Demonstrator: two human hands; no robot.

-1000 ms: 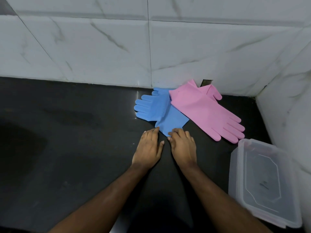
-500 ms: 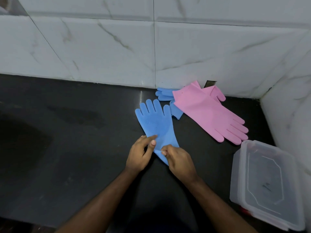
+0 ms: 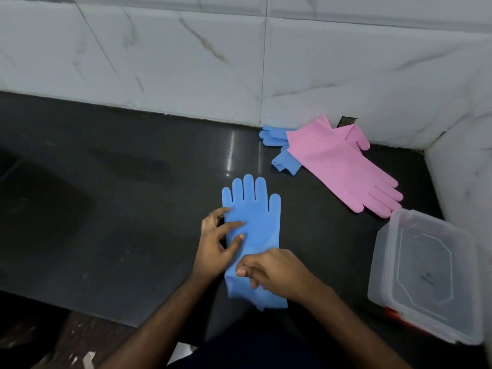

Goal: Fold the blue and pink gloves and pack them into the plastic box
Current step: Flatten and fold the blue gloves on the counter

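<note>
One blue glove (image 3: pixel 253 230) lies flat on the dark table (image 3: pixel 133 209), fingers pointing far toward the tiled wall (image 3: pixel 186 62), cuff near the person. That layout probably serves the fold, giving a smooth length to double over.

The left hand (image 3: pixel 215 249) rests spread and open on the glove's left edge and palm, pressing it down and gripping nothing. The right hand (image 3: pixel 277 275) has fingers curled over the cuff end; its grip looks like a loose pinch on the rubber (the contact itself is hidden).

Far right, the second blue glove (image 3: pixel 274 135) sits partly under the pink gloves (image 3: pixel 343 166), bunched against the wall and out of the working space.

The plastic box (image 3: pixel 426 275) stands near right with its clear lid on; I see no glove inside.
</note>
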